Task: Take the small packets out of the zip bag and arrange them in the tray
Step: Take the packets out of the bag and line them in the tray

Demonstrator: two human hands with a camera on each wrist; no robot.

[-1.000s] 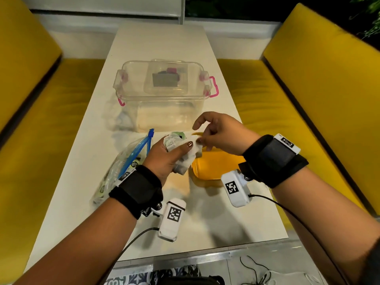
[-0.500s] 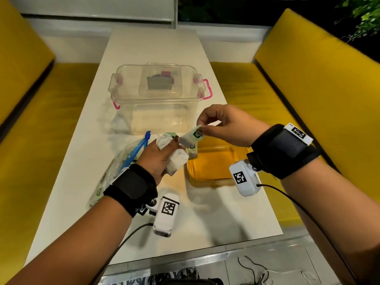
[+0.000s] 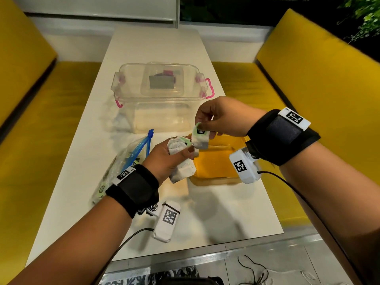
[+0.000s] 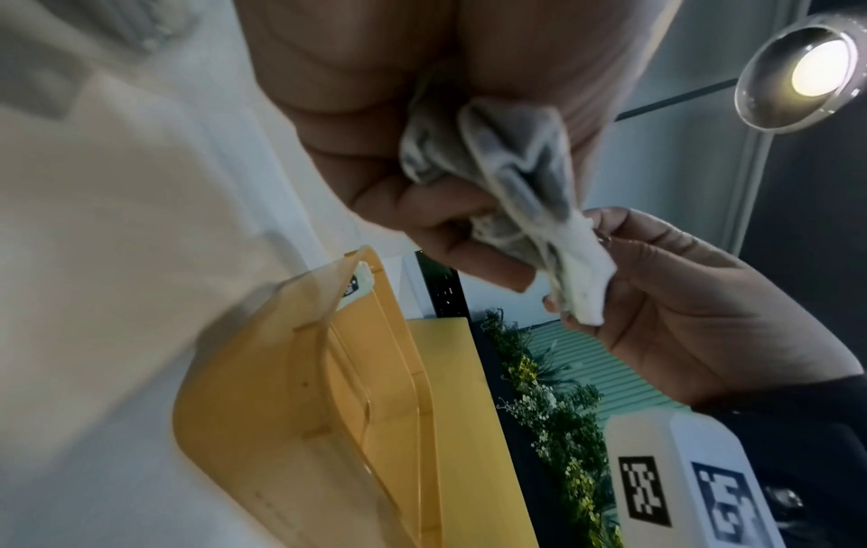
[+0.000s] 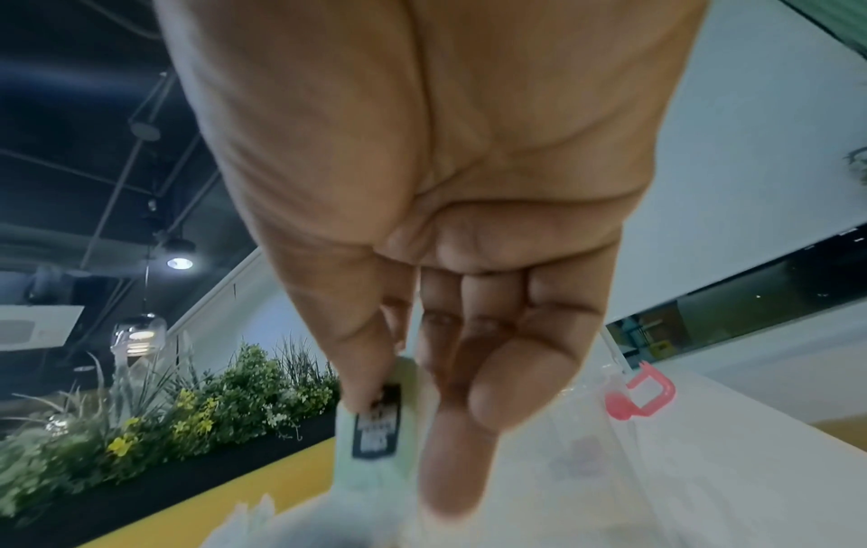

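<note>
My left hand (image 3: 170, 159) grips a bunch of small white-and-green packets (image 3: 181, 159) just left of the orange tray (image 3: 216, 177). The same bunch (image 4: 506, 178) shows crumpled in my left palm in the left wrist view. My right hand (image 3: 222, 118) pinches one packet (image 3: 200, 136) by its top, above the tray's near-left corner and touching the bunch. Thumb and forefinger hold this packet (image 5: 375, 433) by its black label. The clear zip bag (image 3: 123, 161) with a blue zipper lies flat on the table behind my left wrist, with more packets inside. One packet (image 4: 359, 285) lies in the tray's far corner.
A clear lidded storage box (image 3: 160, 95) with pink latches stands behind the tray and bag. The white table (image 3: 205, 223) is narrow, with yellow bench seats (image 3: 308, 79) on both sides. Cables run from my wrist cameras off the table's near edge.
My right hand has pulled one packet out of the bunch in my left hand and lifted it slightly. Both hands have risen a little over the tray's left edge.
</note>
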